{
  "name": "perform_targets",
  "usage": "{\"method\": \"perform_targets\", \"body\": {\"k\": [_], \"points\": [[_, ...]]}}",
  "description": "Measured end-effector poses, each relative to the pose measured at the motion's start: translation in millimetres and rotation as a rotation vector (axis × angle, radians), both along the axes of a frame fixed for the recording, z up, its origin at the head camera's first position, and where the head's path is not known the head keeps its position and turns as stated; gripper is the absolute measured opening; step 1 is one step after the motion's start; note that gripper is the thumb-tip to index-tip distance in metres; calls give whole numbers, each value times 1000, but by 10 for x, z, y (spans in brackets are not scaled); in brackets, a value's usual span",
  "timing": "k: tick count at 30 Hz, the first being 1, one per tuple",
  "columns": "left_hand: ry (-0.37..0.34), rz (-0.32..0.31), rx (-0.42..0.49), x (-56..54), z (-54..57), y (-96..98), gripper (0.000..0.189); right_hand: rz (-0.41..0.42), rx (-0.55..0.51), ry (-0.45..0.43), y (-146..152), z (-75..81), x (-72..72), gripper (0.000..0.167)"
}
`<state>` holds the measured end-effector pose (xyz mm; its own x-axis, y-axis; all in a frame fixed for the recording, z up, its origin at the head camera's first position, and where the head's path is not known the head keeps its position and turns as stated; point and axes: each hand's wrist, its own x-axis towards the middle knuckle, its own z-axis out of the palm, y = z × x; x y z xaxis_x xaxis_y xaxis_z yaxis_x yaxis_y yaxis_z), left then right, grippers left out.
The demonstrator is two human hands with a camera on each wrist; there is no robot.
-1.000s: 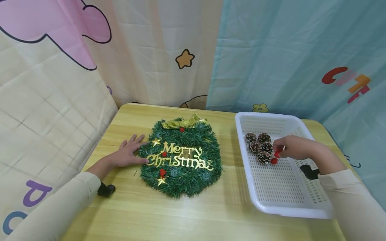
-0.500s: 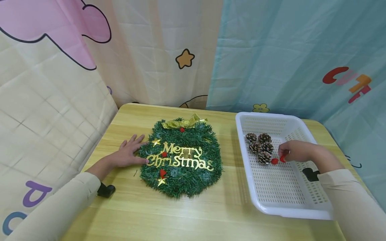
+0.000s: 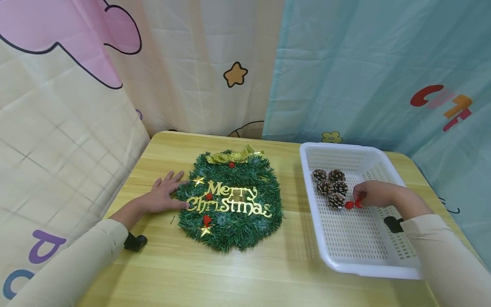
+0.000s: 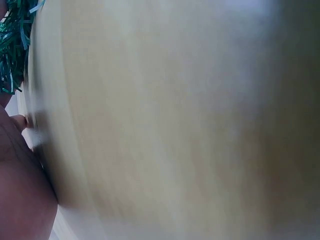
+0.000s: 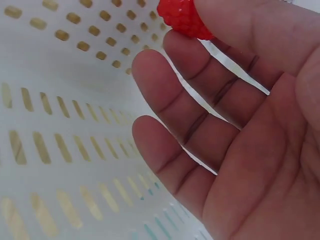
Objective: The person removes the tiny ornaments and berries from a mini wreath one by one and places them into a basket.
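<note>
A green Christmas wreath [image 3: 234, 232] with gold "Merry Christmas" lettering [image 3: 232, 200] lies flat on the table. My left hand [image 3: 166, 195] rests at its left edge, fingers spread, thumb and fingertips touching the greenery. Inside the white basket [image 3: 326, 256], my right hand [image 3: 374, 193] pinches a bumpy red raspberry [image 5: 182, 17] between thumb and fingers, low over the basket floor. The other fingers are loosely bent beneath it. Beside the fingertips sits another red raspberry [image 3: 349, 205]. Several frosted pine cones [image 3: 336, 200] are clustered left of that hand.
The wooden table [image 3: 245, 277] carries the wreath at its middle and the basket on its right. Gold stars [image 3: 205, 230], red berries [image 3: 207, 220] and a gold ribbon bow [image 3: 234, 157] decorate the wreath. Printed curtains [image 3: 215, 102] hang behind the table.
My right hand has moved slightly right and down with the raspberry, away from the pine cones. In the last half second it has barely shifted. My left hand stays where it was.
</note>
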<state>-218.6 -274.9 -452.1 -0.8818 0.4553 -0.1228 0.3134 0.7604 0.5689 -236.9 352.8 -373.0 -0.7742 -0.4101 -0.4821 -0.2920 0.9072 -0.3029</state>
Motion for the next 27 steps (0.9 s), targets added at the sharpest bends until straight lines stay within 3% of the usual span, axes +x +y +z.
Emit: {"method": "perform_targets", "body": {"k": [15, 27], "points": [[-8, 1, 4, -6, -2, -8, 89, -22, 9, -45, 2, -75, -11, 16], [-1, -1, -9, -16, -9, -8, 90, -7, -7, -61, 17, -36, -36, 15]]}}
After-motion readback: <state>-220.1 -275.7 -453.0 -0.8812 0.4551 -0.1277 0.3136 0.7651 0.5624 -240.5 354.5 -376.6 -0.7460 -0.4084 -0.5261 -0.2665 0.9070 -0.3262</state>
